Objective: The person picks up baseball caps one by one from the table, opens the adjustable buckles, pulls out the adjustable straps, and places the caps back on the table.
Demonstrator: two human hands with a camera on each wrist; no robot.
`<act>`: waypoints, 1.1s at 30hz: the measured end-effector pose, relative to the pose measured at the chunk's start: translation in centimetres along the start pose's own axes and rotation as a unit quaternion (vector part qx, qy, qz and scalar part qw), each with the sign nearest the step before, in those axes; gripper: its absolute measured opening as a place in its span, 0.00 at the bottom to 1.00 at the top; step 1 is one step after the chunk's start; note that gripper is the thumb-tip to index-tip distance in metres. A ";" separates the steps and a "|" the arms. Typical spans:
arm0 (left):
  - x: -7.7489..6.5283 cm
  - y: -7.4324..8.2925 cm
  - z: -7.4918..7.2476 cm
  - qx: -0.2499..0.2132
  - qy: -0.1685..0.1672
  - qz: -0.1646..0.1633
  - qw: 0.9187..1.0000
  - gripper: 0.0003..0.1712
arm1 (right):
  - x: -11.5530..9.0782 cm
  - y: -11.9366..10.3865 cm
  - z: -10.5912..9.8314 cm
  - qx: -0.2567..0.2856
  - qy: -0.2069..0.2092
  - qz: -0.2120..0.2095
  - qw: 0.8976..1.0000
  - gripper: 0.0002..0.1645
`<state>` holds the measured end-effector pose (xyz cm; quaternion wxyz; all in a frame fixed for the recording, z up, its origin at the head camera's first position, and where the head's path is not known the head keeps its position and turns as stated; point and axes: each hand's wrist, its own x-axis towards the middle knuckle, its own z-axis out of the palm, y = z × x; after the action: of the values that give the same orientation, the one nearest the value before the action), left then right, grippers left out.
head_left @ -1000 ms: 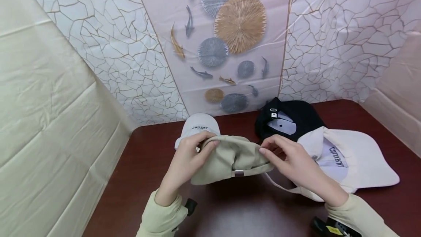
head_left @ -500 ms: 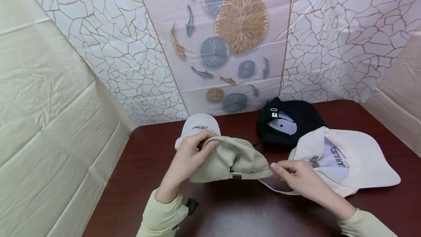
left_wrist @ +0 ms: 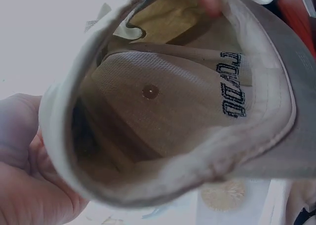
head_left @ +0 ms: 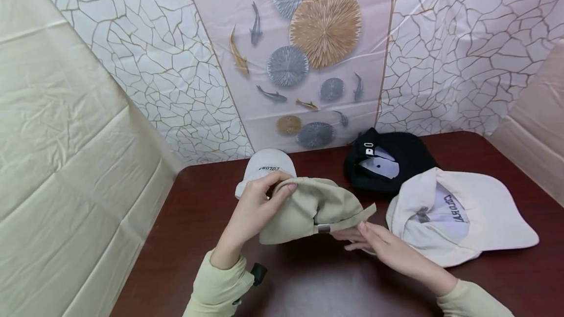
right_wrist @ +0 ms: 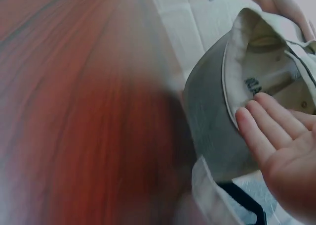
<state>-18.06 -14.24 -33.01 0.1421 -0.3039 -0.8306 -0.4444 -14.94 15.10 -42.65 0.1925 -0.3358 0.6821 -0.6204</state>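
Observation:
My left hand (head_left: 254, 207) grips the rim of a khaki baseball cap (head_left: 299, 209) and holds it above the table, its opening and back strap facing me. A metal buckle (head_left: 323, 228) sits on the strap, whose loose end (head_left: 369, 210) sticks out to the right. Just under that end is my right hand (head_left: 392, 248), fingers stretched out and thumb close to the strap; whether it touches is unclear. The right wrist view has the straight fingers (right_wrist: 266, 123) in front of the cap's opening. Dark embroidery (left_wrist: 233, 85) shows inside the cap in the left wrist view.
A white cap (head_left: 270, 160) stands at the back left of the dark red table (head_left: 198, 238). Behind my right hand lie a black cap (head_left: 411, 158) and a cream cap (head_left: 493, 209), side by side. Patterned cloth (head_left: 326, 28) hangs along the table's back.
My right hand has left the cap's upper rim, dropped to the strap and moved beneath it, its fingers straightening. The strap's loose end now sticks out. My left hand keeps its grip.

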 end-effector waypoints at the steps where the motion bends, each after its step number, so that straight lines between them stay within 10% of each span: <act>1: 0.0 0.0 0.0 0.000 0.001 0.000 1.000 0.03 | 0.2 -0.1 0.1 0.022 -0.007 -0.014 1.000 0.36; 11: 0.0 -0.2 0.2 0.020 0.022 -0.010 1.000 0.03 | 2.3 -1.0 1.2 0.216 -0.043 -0.121 0.968 0.32; 19: 0.1 -0.1 -0.3 0.047 0.028 0.001 0.999 0.05 | 2.8 -1.2 1.6 0.234 -0.003 -0.114 0.965 0.30; 25: -0.7 2.0 -1.0 0.106 0.099 0.064 0.987 0.08 | 2.9 -1.2 2.0 0.234 0.019 -0.111 0.966 0.31; 33: -2.9 5.6 0.7 0.115 -0.033 0.127 0.985 0.05 | 3.5 -1.1 2.7 0.234 0.019 -0.116 0.965 0.34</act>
<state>-12.28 -12.38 -31.21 0.2040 -0.4027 -0.8351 -0.3144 -15.28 10.74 -41.47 0.1791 -0.3463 0.4777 -0.7873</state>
